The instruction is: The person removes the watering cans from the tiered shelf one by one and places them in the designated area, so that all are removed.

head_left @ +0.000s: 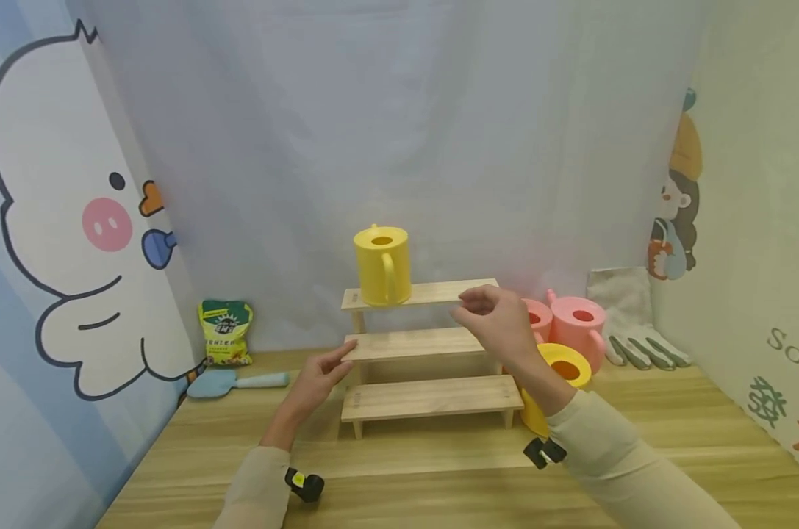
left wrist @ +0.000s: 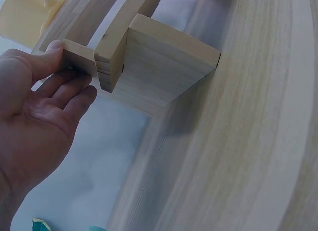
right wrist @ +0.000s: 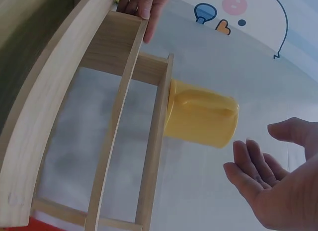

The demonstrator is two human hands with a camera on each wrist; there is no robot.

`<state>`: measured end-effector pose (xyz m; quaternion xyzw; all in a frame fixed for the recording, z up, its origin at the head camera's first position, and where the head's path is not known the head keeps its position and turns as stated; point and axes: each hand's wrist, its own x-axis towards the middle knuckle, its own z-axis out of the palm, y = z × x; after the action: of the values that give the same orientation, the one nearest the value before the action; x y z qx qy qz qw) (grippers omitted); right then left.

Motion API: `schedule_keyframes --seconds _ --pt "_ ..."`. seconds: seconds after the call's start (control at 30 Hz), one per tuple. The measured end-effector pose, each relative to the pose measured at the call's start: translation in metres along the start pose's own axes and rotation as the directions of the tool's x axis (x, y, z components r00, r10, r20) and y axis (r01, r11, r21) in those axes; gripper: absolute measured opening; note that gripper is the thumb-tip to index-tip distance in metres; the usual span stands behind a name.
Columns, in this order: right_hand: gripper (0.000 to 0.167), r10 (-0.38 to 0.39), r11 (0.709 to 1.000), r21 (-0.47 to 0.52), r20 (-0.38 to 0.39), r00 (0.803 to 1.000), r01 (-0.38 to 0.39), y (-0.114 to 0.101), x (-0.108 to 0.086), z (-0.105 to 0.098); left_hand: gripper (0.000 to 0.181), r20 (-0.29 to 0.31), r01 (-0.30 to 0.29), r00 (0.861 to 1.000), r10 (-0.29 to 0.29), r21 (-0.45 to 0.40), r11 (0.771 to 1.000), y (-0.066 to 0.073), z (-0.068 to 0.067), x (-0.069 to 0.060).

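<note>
A yellow watering can [head_left: 383,268] stands on the left part of the top tier of a three-tier wooden shelf [head_left: 432,397], its handle facing me. My left hand [head_left: 314,382] grips the left end of the middle tier. In the left wrist view, the thumb of that hand [left wrist: 39,107] lies on the board and the fingers curl beneath it. My right hand [head_left: 501,323] hovers in front of the shelf's right side, holding nothing. In the right wrist view, this hand [right wrist: 278,181] is apart from the can [right wrist: 201,114], with thumb and fingers spread.
Two pink watering cans [head_left: 578,330] and another yellow one [head_left: 567,365] stand right of the shelf, partly behind my right arm. Grey-white gloves [head_left: 627,312] lean at the back right. At the left are a green-yellow packet [head_left: 226,332] and a blue hand trowel [head_left: 220,383].
</note>
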<state>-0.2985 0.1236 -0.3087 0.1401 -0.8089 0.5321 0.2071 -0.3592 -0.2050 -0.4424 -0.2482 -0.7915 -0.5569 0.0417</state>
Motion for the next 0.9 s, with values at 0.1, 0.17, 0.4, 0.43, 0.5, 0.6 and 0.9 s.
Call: schedule_keyframes --seconds 0.1,0.17,0.4,0.43,0.5,0.6,0.9 --pt "0.028 0.012 0.999 0.033 -0.005 1.000 -0.011 -0.006 0.010 0.015 0.048 0.001 0.002 1.000 -0.002 -0.011 1.000 0.001 0.000 -0.001" --pt "0.027 0.017 0.999 0.040 -0.016 1.000 -0.016 -0.008 0.017 0.024 0.048 0.004 0.009 1.000 -0.009 -0.012 1.000 0.001 0.000 -0.002" --pt "0.025 -0.061 0.996 0.066 -0.044 0.997 0.064 -0.011 0.038 0.052 0.048 0.003 0.021 1.000 -0.021 -0.016 1.000 0.002 0.000 -0.001" --pt "0.024 -0.069 0.995 0.067 -0.047 0.997 0.072 -0.011 0.041 0.056 0.048 -0.001 0.018 1.000 -0.018 -0.012 1.000 0.002 0.000 -0.001" --pt "0.023 -0.084 0.994 0.060 -0.056 0.995 0.087 -0.010 0.046 0.062 0.048 -0.004 0.011 1.000 -0.011 -0.007 1.000 0.002 0.000 0.000" --pt "0.028 -0.105 0.993 0.045 -0.070 0.992 0.108 -0.010 0.054 0.071 0.048 -0.013 0.004 1.000 -0.004 0.001 1.000 0.002 0.001 0.001" --pt "0.048 -0.121 0.992 0.033 -0.110 0.986 0.126 -0.009 0.066 0.100 0.047 -0.008 -0.013 1.000 0.013 0.000 1.000 0.001 0.000 0.001"
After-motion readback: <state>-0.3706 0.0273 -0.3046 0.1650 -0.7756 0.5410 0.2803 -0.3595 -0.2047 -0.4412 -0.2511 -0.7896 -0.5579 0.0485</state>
